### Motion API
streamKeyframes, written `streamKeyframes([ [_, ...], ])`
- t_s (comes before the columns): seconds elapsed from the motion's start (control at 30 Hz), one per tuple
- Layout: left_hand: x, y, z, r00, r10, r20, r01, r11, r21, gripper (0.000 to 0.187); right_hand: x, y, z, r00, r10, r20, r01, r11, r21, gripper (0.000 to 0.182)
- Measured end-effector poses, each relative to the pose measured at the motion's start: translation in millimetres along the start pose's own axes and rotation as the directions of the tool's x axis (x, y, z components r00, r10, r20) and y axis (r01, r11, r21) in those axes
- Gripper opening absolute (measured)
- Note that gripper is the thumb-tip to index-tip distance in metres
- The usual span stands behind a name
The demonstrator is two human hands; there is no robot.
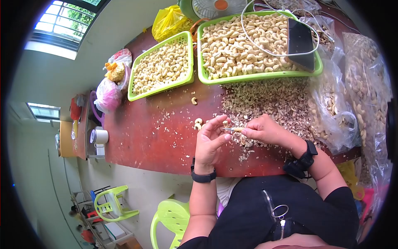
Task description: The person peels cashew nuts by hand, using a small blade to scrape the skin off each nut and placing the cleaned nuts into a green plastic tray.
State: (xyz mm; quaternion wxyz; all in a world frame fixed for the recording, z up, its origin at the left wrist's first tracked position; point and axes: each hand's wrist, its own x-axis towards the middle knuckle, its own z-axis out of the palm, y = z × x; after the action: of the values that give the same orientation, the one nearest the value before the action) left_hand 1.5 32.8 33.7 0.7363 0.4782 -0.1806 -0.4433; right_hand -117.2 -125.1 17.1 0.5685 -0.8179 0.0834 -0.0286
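Note:
Over the red table, my left hand (210,141) pinches a cashew nut (225,123) between its fingertips. My right hand (264,130) is closed around the pale handle of a small knife (236,129). The knife's short blade points left and lies at the cashew, close to my left fingertips; whether it touches the nut is too small to tell. A few loose cashews (198,123) rest on the table just beyond my left hand. Brown skin peelings (269,101) form a wide heap behind and beneath my right hand.
Two green baskets of cashews, a smaller one (191,76) and a larger one (257,75), stand at the back. A dark phone (300,45) with a white cable lies on the larger. Plastic bags of nuts (331,95) fill the right side. A white mug (100,135) stands at left.

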Motion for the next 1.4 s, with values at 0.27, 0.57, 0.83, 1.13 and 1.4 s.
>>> streamKeyframes([
  [0.27, 7, 4, 3, 0.973, 0.175, 0.151, -0.208, 0.948, 0.242, 0.037, 0, 0, -2, 0.999, 0.014, 0.038, -0.016, 0.997, 0.072, 0.036],
  [0.57, 6, 1, 7, 0.962, 0.230, 0.144, -0.269, 0.883, 0.385, 0.035, 2, 5, 0, 0.998, 0.028, 0.049, -0.032, 0.997, 0.074, 0.039],
  [0.83, 7, -2, 8, 0.954, 0.276, 0.118, -0.300, 0.852, 0.429, 0.036, 2, 5, -1, 0.998, 0.036, 0.051, -0.040, 0.996, 0.085, 0.044],
  [1.13, 9, -3, 7, 0.941, 0.307, 0.145, -0.338, 0.808, 0.482, 0.036, 3, 9, 0, 0.997, 0.055, 0.063, -0.059, 0.996, 0.069, 0.045],
  [1.4, 9, -4, 6, 0.950, 0.289, 0.121, -0.311, 0.827, 0.469, 0.039, 4, 11, 0, 0.994, 0.070, 0.082, -0.075, 0.995, 0.067, 0.044],
])
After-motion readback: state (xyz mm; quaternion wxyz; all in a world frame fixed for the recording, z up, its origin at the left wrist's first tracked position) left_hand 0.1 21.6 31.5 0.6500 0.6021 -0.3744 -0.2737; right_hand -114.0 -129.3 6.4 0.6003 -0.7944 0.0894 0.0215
